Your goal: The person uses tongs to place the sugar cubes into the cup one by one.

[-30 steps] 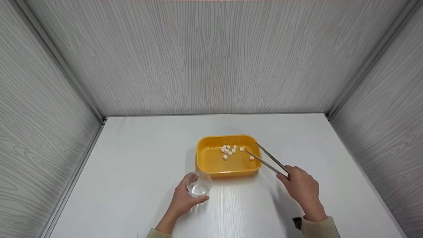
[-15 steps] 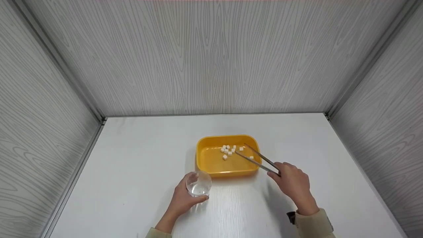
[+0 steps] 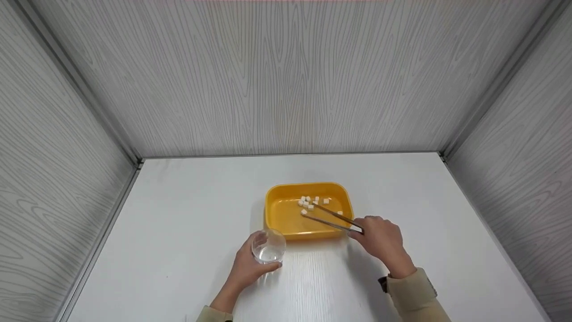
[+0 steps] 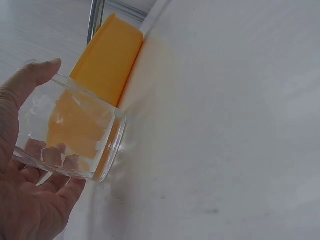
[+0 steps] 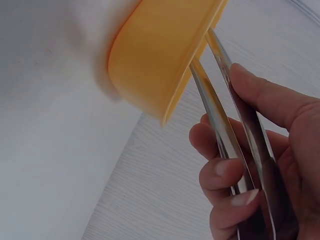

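Observation:
My left hand [image 3: 250, 266] holds a clear glass [image 3: 270, 252], with thumb and fingers around its sides, just in front of the tray's near left corner. No contents show in the glass in the left wrist view. My right hand [image 3: 379, 237] grips metal tongs [image 3: 338, 216], their two arms spread apart and reaching over the right side of the yellow tray [image 3: 283, 223]. Several small white cubes [image 3: 306, 204] lie in the tray. One tong tip is close to the nearest cube [image 3: 304, 212], the other by the cluster; contact cannot be told. In the right wrist view the tray wall hides the tips.
The tray stands on a white table [image 3: 201, 214] with grey wood-grain panels [image 3: 286, 80] at the back and both sides. Two cubes lie apart at the tray's right, one a white cube [image 3: 326, 201] near the back.
My right hand has moved left, carrying the spread tongs from the tray's right edge to the cubes near its middle. The left hand and glass have barely moved.

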`<state>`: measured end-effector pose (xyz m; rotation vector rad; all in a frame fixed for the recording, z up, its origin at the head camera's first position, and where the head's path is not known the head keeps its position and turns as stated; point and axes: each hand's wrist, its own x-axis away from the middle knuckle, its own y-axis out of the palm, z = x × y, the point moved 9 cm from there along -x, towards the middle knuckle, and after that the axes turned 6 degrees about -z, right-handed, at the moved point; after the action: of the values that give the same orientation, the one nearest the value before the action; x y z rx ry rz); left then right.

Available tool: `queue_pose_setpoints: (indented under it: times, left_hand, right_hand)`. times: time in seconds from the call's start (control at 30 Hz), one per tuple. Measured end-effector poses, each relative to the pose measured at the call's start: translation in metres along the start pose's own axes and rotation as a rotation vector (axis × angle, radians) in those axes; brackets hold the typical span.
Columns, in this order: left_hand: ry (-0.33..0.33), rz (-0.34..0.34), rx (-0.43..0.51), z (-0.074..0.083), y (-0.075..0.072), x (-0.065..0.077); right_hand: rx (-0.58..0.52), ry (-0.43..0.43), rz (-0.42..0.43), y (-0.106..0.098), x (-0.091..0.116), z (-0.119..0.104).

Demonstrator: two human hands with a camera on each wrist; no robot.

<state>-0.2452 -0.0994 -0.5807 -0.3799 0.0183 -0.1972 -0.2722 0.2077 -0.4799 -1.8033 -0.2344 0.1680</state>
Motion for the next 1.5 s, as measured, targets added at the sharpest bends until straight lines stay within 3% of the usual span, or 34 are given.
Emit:
queue_pose_setpoints:
  times: [0.3,0.53,0.7,1.23,1.5]
  left_hand:
    - [-0.012,-0.004,-0.004,-0.001,0.001,-0.001]
    - [0.043,-0.015,0.023,-0.002,0.001,-0.001]
    - [0.046,-0.009,0.024,-0.002,0.001,-0.001]
    - [0.035,0.002,0.044,-0.003,0.002,-0.001]
    - [0.024,-0.003,0.027,-0.003,0.003,-0.002]
  right_hand:
    - [0.072,-0.007,0.013,0.002,-0.013,-0.005]
    - [0.098,-0.03,0.043,0.004,-0.018,-0.007]
    - [0.104,-0.015,0.022,0.006,-0.021,-0.008]
    - [0.123,-0.022,0.02,0.009,-0.023,-0.01]
    - [0.131,-0.04,0.058,0.007,-0.02,-0.011]
